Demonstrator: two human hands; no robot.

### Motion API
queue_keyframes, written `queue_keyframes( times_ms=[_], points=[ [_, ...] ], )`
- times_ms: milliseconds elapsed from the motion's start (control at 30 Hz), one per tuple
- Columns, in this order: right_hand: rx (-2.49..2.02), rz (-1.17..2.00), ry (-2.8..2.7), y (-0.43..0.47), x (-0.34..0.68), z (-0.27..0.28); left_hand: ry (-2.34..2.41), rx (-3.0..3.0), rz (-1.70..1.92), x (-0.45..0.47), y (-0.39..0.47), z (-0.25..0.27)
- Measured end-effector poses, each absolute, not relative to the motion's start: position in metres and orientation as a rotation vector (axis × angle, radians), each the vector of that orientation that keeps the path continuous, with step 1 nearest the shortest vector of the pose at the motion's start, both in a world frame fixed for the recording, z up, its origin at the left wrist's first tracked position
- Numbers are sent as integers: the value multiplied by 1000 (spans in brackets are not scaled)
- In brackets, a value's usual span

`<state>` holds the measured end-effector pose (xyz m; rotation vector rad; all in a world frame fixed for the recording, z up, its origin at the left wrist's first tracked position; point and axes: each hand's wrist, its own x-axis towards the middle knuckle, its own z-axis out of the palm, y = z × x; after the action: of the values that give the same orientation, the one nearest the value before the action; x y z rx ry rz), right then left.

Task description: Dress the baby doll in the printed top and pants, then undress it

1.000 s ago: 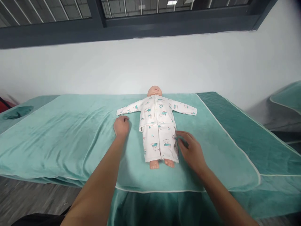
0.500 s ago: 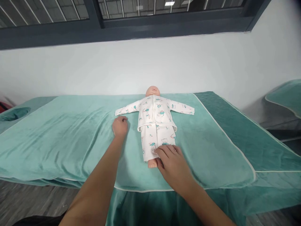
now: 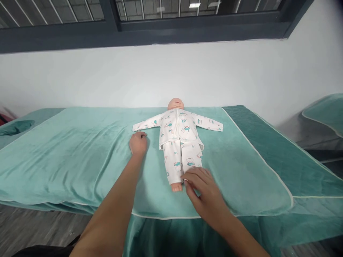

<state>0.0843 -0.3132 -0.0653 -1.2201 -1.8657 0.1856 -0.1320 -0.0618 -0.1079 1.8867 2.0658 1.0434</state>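
A baby doll (image 3: 175, 104) lies on its back on the light green blanket (image 3: 241, 178), head toward the wall, both arms spread. It wears a white printed top (image 3: 179, 125) and matching trousers (image 3: 173, 162). One foot (image 3: 176, 187) shows below the left-hand trouser leg. My right hand (image 3: 203, 187) is at the cuff of the other leg, thumb and fingertips closed on a bit of white cloth; that foot is hidden behind it. My left hand (image 3: 138, 144) rests as a loose fist on the blanket, just below the doll's left-hand sleeve (image 3: 146, 124), apart from it.
The blanket lies over a darker green cover (image 3: 270, 153) on the bed. Behind stands a white wall (image 3: 150, 75) under a dark window frame (image 3: 187, 30) with bars. Another green cloth (image 3: 327, 110) is at the far right.
My right hand has shifted slightly right, and its thumb has drawn away from the exposed foot. The trouser legs show a wider gap between them. My left hand stays in place.
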Motion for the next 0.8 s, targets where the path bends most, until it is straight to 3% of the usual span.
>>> queue_keyframes(
  times_ms=[367,800],
  points=[
    [-1632,295,-1619,-323,121,-118,2052,1899,1023,-132,-61,-108],
    [-1448,289,-1623,-329,114,-75,2051,1894,1030,-132,-61,-108]
  ],
)
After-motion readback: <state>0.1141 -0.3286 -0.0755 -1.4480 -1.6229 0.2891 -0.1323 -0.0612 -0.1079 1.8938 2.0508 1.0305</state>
